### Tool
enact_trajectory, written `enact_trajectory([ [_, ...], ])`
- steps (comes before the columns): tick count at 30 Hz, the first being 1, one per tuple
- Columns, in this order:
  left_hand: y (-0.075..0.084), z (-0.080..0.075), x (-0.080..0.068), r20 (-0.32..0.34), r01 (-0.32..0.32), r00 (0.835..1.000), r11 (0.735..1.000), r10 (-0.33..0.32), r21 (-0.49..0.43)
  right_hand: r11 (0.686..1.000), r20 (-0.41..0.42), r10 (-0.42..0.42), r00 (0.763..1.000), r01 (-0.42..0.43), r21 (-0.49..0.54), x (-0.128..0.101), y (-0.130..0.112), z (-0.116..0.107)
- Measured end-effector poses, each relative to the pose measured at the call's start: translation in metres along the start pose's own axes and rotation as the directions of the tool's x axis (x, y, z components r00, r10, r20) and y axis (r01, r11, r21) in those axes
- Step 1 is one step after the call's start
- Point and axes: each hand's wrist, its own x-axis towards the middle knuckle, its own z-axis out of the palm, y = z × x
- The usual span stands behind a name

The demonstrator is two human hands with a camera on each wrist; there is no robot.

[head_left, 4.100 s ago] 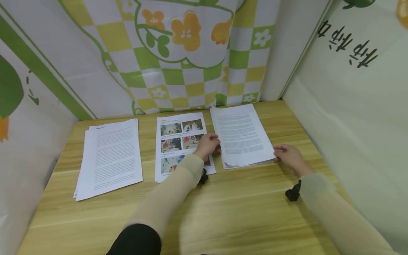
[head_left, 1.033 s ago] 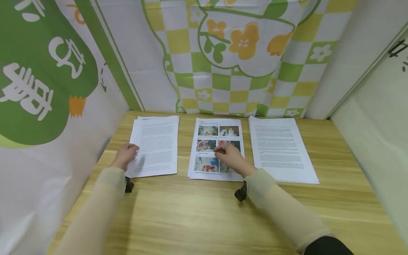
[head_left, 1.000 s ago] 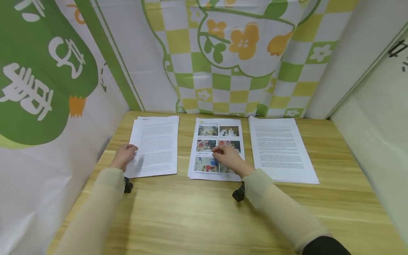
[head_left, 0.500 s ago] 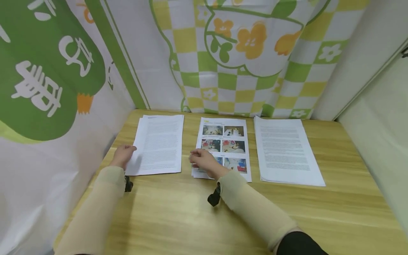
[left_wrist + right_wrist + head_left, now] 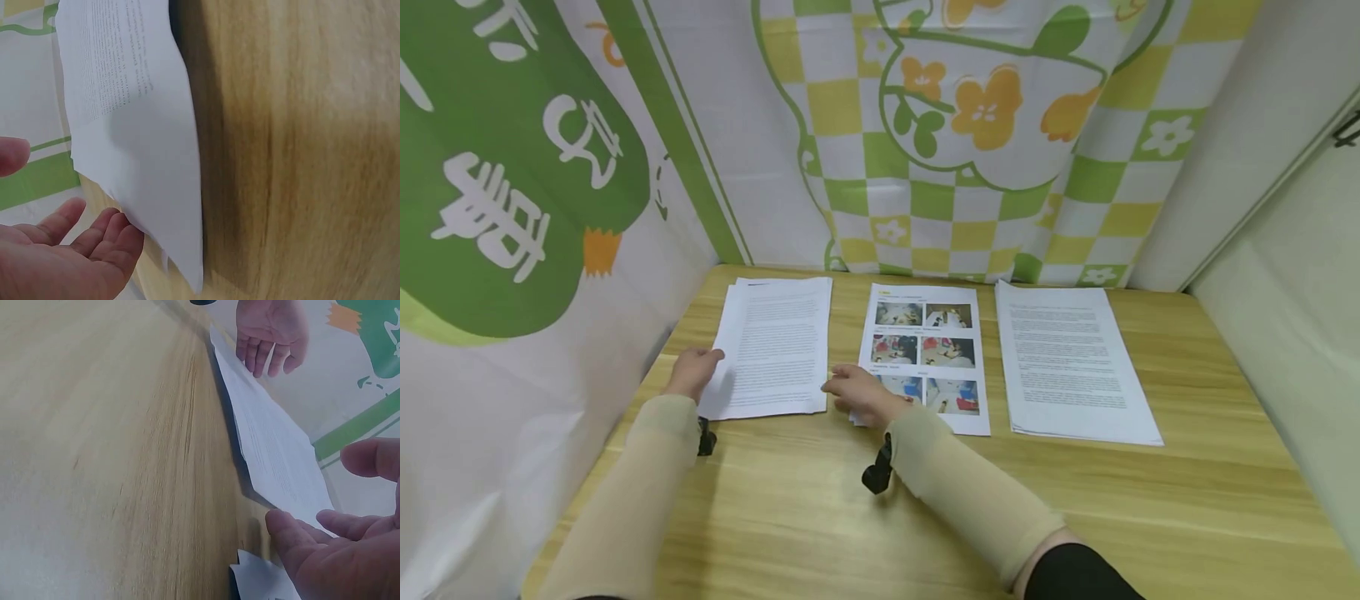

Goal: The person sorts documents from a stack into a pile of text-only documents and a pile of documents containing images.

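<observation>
The left paper stack (image 5: 778, 350), printed with lines of text, lies on the wooden table at the back left. My left hand (image 5: 692, 372) is at its left edge; in the left wrist view its slightly bent fingertips (image 5: 132, 240) meet the paper's edge and the thumb (image 5: 12, 156) stands apart. My right hand (image 5: 865, 395) reaches over the lower left corner of the middle paper stack (image 5: 943, 423), which shows printed photos. Its fingers point at the right edge of the left stack, with the thumb (image 5: 369, 457) spread away in the right wrist view.
A third paper stack (image 5: 1075, 367) with text lies at the back right, its lower sheets slightly out of line. The wooden table (image 5: 805, 508) ends against a checked, flowered curtain (image 5: 925, 200) at the back and white side walls.
From the right stack, both hands have moved left. Over the last second my right hand slid left across the middle stack toward the left one, while the left hand stayed at that stack's left edge.
</observation>
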Motion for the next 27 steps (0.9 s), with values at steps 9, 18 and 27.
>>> enact_trajectory([
  [9,0.002,-0.001,-0.005,0.015,-0.015,1.0,1.0,0.015,0.013,0.998,0.065,0.046,0.997,-0.048,0.035,-0.004,-0.004,0.004],
  [18,0.003,0.0,-0.01,0.009,-0.029,1.0,1.0,0.029,0.004,0.998,0.059,0.031,0.998,-0.035,0.059,-0.004,-0.004,0.008],
  [27,0.019,-0.005,-0.02,0.054,-0.045,0.998,0.998,0.043,0.047,0.998,0.026,-0.007,1.0,0.005,0.065,-0.008,-0.005,0.011],
])
